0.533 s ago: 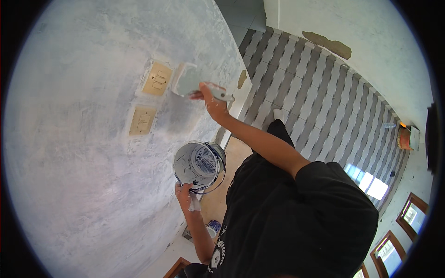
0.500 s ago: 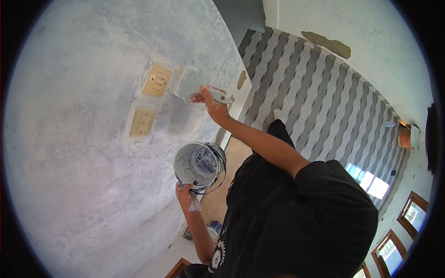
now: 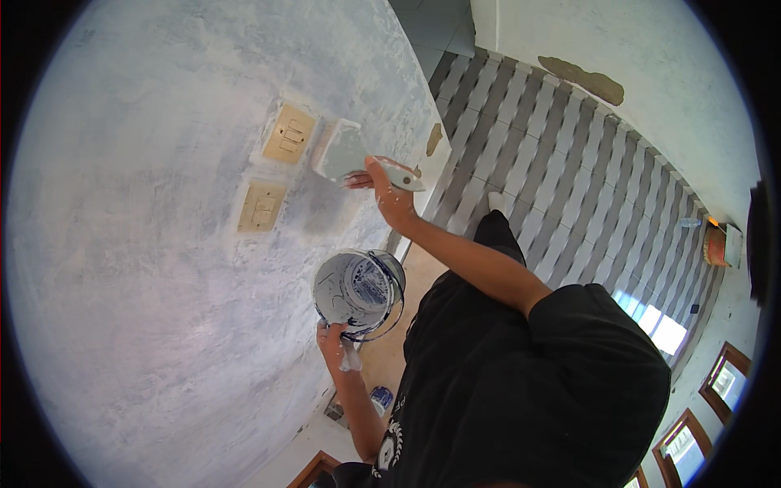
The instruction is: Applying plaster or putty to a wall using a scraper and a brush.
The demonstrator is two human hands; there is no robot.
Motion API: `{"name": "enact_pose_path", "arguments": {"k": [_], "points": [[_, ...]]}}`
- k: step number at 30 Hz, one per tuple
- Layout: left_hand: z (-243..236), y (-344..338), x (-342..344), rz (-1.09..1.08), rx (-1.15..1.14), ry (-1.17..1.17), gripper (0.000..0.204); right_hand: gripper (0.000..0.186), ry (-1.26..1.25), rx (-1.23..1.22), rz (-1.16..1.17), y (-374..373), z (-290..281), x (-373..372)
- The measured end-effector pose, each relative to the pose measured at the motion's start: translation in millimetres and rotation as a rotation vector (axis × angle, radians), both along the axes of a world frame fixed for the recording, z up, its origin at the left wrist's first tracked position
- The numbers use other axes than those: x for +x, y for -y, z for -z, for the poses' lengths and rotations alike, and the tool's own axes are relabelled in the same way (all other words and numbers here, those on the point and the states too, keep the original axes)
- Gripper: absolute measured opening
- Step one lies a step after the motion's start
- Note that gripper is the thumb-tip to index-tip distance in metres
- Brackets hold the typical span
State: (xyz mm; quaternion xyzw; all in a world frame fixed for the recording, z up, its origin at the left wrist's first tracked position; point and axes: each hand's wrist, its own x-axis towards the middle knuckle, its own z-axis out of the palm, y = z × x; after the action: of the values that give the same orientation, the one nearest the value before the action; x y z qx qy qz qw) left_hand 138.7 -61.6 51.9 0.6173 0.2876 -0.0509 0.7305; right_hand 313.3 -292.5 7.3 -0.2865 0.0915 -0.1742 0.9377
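My right hand [image 3: 394, 198] is closed round the pale handle of a wide flat paintbrush [image 3: 342, 152], which has a round hole near its end. The broad head lies against or just in front of the wall [image 3: 163, 268], beside the upper cream switch plate [image 3: 289, 134]. A second switch plate [image 3: 261, 206] sits below it. Lower down, my left hand [image 3: 332, 342] grips the rim of a paint bucket [image 3: 335, 286], tilted with its mouth toward me. White and dark blue paint smears its inside. Something whitish, which I cannot make out, hangs at my left wrist.
Striped grey and white tiles [image 3: 561, 187] cover the floor on the right. Bare patches [image 3: 582, 79] show on the far wall. A reddish container [image 3: 716, 246] stands at the far right. A blue and white tub [image 3: 381, 397] stands below my left arm.
The whole view has shifted slightly, carrying the scene to the right. My right hand and the paintbrush have moved a little down relative to the switch plates. Both grips stay the same.
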Motion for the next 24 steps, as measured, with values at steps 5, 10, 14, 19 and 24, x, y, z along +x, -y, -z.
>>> {"name": "enact_pose_path", "arguments": {"k": [5,10,14,19,24], "points": [[7,-6,-7,-0.046,-0.021,-0.003,0.025,0.023,0.046,-0.010,-0.058,-19,16,6],[9,-12,-14,-0.090,-0.007,-0.025,0.026,0.025,-0.003,-0.051,-0.027,-12,9,-2],[6,-12,-16,-0.089,-0.006,-0.024,0.026,0.024,-0.001,-0.022,-0.053,-29,8,2],[7,-13,-19,-0.072,-0.024,-0.006,0.028,0.023,-0.058,-0.036,-0.030,-22,24,-8],[18,-19,-29,-0.063,-0.019,-0.030,0.030,0.022,0.004,0.011,-0.047,-37,16,-4]]}}
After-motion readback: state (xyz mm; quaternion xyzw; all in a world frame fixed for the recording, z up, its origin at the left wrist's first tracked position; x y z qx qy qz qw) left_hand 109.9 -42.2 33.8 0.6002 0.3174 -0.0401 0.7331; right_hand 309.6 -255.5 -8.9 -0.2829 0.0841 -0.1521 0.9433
